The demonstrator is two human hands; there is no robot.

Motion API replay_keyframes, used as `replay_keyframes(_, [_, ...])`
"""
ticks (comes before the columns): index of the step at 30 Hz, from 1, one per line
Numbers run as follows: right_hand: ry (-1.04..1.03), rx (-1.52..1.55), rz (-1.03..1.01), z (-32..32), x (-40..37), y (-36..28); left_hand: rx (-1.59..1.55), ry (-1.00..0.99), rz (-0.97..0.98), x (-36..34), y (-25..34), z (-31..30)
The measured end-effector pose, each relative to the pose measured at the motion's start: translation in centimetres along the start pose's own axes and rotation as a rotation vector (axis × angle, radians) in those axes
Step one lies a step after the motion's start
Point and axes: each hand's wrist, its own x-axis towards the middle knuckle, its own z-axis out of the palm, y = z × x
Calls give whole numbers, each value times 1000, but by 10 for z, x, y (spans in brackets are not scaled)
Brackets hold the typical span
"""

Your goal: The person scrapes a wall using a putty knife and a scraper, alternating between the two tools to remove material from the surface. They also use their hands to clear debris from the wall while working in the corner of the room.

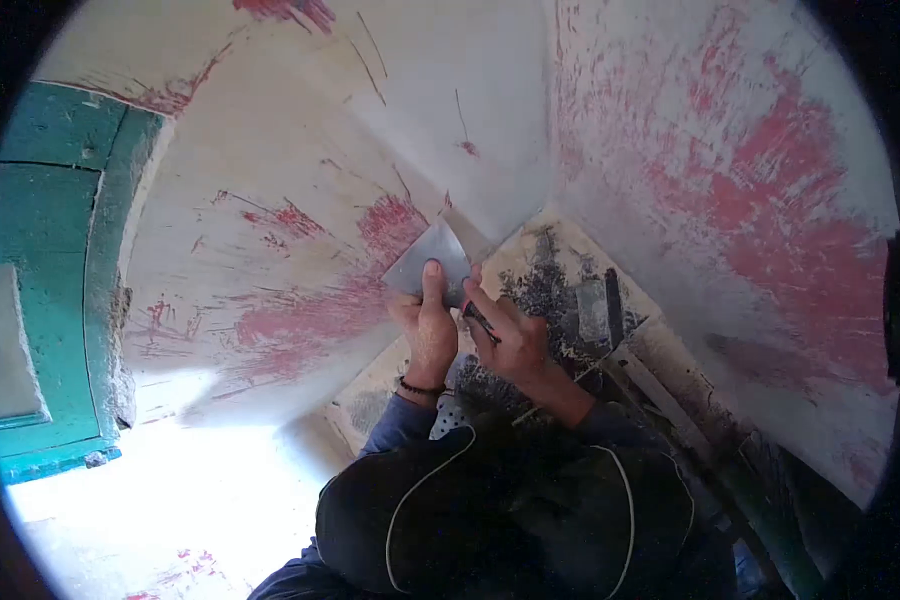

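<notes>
Inventory from my remote seat, head view.

- Scraper point(432, 255): broad grey metal blade lying flat against the white wall point(270, 170), just beside a patch of red paint point(395, 225) and near the corner where two walls meet.
- Left hand point(425, 335): fingers point(432, 280) stretched out and pressing on the blade's face. A dark band sits on the wrist.
- Right hand point(512, 345): fingers curled tight round the scraper's dark handle, which is mostly hidden.
- Second flat tool point(595, 310): lies unheld on the speckled floor point(545, 285), near the right hand.
- Teal door point(50, 280): far left, well apart from the hands.

Hazards, as I judge them:
- The left fingers sit close to the blade's edge, so a slip under pressure could cut them.
- A steep blade angle could gouge the plaster.
- In the tight corner, a knuckle could strike the adjoining wall.
</notes>
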Motion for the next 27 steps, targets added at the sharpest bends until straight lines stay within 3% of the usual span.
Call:
replay_keyframes(8, [18, 19, -6, 3, -2, 4, 91, 50, 14, -2, -15, -8])
replay_keyframes(14, [12, 23, -1, 4, 1, -3, 65, 67, -55, 3, -12, -11])
replay_keyframes(17, [-11, 15, -7, 3, 1, 1, -62, 64, 0, -4, -12, -2])
replay_keyframes(26, [-15, -2, -28, 7, -2, 4, -85, 57, -52, -8, -1, 6])
replay_keyframes(27, [-18, -4, -35, 7, -1, 6, -43, 61, 7, -5, -1, 8])
